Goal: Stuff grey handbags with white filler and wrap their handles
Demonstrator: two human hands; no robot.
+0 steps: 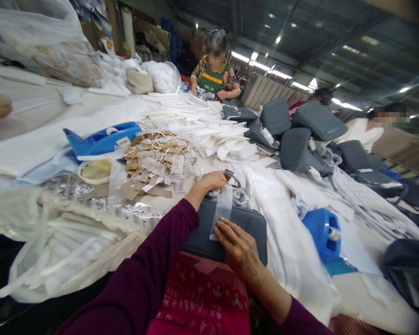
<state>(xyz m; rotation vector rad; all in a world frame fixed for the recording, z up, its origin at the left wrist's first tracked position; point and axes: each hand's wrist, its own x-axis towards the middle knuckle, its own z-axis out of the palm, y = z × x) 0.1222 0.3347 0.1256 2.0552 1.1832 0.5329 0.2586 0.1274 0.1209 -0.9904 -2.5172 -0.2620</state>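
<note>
A dark grey zippered case [200, 232] lies in front of me at the table's near edge. A translucent strip [222, 208] runs down over its front face. My left hand [211, 182] is closed at the case's top edge, its fingers curled around the strip's upper end. My right hand [240, 246] rests with extended fingers on the strip's lower part, against the case. Beyond the left hand, a grey cord bundle [240, 197] sits by the top of the case. What lies under the left fingers is partly hidden.
Brown tags with strings [157, 156] are heaped at left, near a blue tape dispenser [104, 137] and a tape roll [96, 171]. White sheets [209, 125] cover the middle. Another blue dispenser [323, 235] and grey cases [295, 149] are at right. A co-worker [214, 70] stands opposite.
</note>
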